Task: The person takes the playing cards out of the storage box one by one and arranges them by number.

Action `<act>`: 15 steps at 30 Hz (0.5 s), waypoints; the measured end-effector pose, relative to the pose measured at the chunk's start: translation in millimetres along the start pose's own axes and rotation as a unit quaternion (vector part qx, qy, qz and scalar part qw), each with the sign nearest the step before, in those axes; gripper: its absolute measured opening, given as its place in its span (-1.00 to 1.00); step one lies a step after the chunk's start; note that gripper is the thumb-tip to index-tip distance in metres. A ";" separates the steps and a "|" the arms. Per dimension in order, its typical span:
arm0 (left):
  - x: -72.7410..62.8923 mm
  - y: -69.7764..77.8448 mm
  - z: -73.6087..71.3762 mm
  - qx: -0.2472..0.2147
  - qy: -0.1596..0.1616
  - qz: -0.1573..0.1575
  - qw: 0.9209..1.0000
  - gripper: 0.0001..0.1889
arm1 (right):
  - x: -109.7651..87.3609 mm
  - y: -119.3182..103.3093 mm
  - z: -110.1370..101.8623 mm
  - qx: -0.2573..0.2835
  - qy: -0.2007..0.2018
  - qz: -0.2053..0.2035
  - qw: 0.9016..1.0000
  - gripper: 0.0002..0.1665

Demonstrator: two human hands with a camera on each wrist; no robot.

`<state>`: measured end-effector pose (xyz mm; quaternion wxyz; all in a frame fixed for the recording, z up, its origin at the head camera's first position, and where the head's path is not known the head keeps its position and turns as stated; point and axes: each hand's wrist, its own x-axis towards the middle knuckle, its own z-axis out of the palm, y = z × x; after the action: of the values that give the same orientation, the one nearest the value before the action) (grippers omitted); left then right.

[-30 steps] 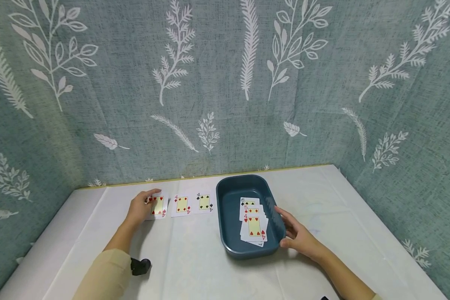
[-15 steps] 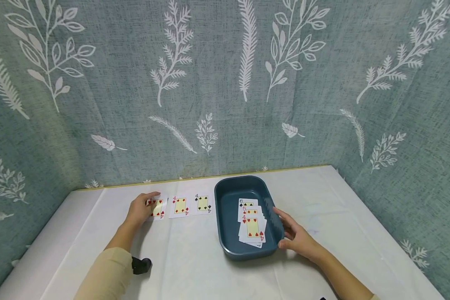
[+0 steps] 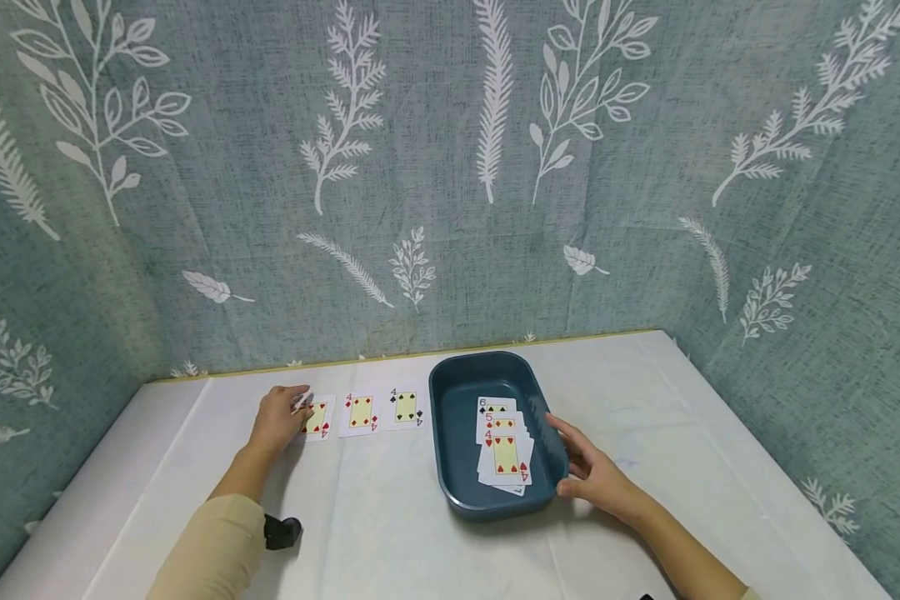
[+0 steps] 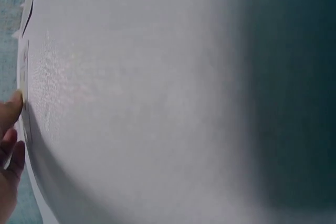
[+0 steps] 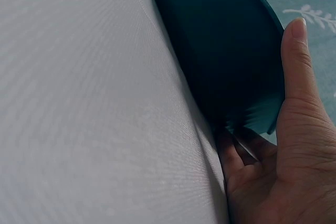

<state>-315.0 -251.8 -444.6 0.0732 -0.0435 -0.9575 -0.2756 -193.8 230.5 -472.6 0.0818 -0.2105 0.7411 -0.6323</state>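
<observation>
At the left of the head view, my left hand [image 3: 276, 417] pinches the near-left part of a four of hearts playing card [image 3: 318, 427] on the table; the thumb covers some of its face. In the left wrist view, the thumb [image 4: 13, 106] touches this card's edge. To its right lie a four of diamonds [image 3: 360, 412] and a black four [image 3: 406, 407], face up. My right hand [image 3: 596, 475] grips the right side of a dark teal tray [image 3: 450, 492], thumb along its wall. Inside are overlapping cards, a four of hearts [image 3: 506, 458] on top.
A white cloth covers the table [image 3: 375, 533]. Patterned grey-green fabric [image 3: 450, 167] stands behind and at both sides. A black wrist device [image 3: 283, 531] sits at the left sleeve [image 3: 213, 542].
The head view has shifted slightly. The left fingers have drawn in a little at the upper left of the four of hearts. The right hand and tray stay as they were.
</observation>
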 end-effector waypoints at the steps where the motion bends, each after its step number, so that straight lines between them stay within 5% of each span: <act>1: -0.6 -0.2 -0.2 0.004 0.003 0.003 1.000 -0.54 | 0.0 0.3 -0.1 0.000 0.000 0.000 1.000 0.08; 9: -7.1 -3.0 -4.0 -0.019 0.000 0.007 1.000 -0.47 | -0.1 0.0 1.6 -0.002 -0.001 0.006 1.000 0.10; 15: -4.3 15.2 -8.9 -0.052 -0.013 0.023 0.998 -0.38 | 0.9 1.2 0.2 0.001 -0.004 -0.015 1.000 0.09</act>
<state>-307.9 -243.9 -429.9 0.0649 -0.0724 -0.9416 -0.3224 -194.8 230.1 -473.7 0.0752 -0.2242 0.7367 -0.6335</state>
